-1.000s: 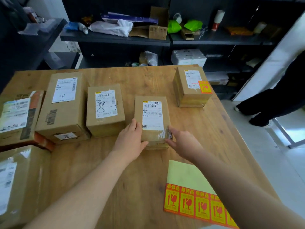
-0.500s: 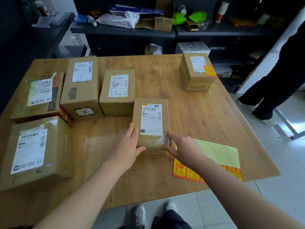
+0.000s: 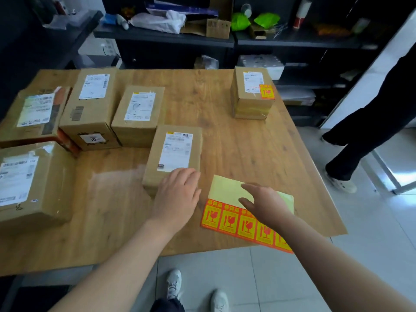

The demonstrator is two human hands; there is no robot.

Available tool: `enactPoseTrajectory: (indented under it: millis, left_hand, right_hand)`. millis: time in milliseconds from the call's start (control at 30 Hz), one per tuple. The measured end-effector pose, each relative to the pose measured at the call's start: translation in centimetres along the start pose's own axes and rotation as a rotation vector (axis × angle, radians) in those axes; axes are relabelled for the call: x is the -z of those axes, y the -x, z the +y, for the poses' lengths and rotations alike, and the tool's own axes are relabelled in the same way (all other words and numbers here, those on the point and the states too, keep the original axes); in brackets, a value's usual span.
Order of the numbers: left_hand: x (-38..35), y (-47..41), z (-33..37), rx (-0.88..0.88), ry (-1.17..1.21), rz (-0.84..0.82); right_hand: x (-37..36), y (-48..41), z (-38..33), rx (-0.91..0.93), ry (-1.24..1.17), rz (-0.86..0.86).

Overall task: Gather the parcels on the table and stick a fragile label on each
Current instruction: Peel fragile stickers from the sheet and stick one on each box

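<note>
A small cardboard parcel [image 3: 173, 152] with a white shipping label lies near the middle of the wooden table [image 3: 247, 143]. My left hand [image 3: 177, 197] rests on its near edge with relaxed fingers. My right hand [image 3: 263, 203] hovers flat over the sheet of orange fragile labels [image 3: 227, 221], on its bare yellow backing. Several more parcels lie at the left: a large one [image 3: 33, 183], one with an orange side [image 3: 36, 113], a tall one [image 3: 90, 111] and a smaller one [image 3: 139, 113]. At the far right stands a parcel [image 3: 252, 93] that bears a fragile label.
Dark shelves [image 3: 168, 37] with bags, boxes and clutter stand behind the table. A person in dark trousers [image 3: 369, 122] stands at the right, beside the table's corner. My own feet [image 3: 193, 289] show below the table's near edge on a tiled floor.
Both hands have let go of the sides of the small parcel. My right hand moved right onto the label sheet, my left hand slid to the parcel's near edge. The view pulled back.
</note>
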State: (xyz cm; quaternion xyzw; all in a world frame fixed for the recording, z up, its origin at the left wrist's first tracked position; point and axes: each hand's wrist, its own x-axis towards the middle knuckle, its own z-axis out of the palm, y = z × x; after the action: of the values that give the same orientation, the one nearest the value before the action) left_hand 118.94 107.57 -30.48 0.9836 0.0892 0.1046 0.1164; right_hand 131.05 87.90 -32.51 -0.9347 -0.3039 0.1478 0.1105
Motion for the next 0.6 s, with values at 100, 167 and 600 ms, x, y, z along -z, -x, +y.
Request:
enactPoseTrajectory:
  millis: [100, 167, 600]
  left_hand:
    - [-2.4, 0.1, 3.6, -0.091, -0.005, -0.072]
    - [-4.3, 0.3, 5.8, -0.099, 0.000, -0.213]
    - [-13.1, -0.1, 11.9, 0.047, -0.102, -0.580]
  right_hand:
    - [-0.6, 2.1, 4.2, -0.072, 0.074, -0.067]
    - [-1.0, 3.5, 6.7, -0.110, 0.094, -0.097]
    - [-3.5, 5.1, 14.2, -0.083, -0.018, -0.082]
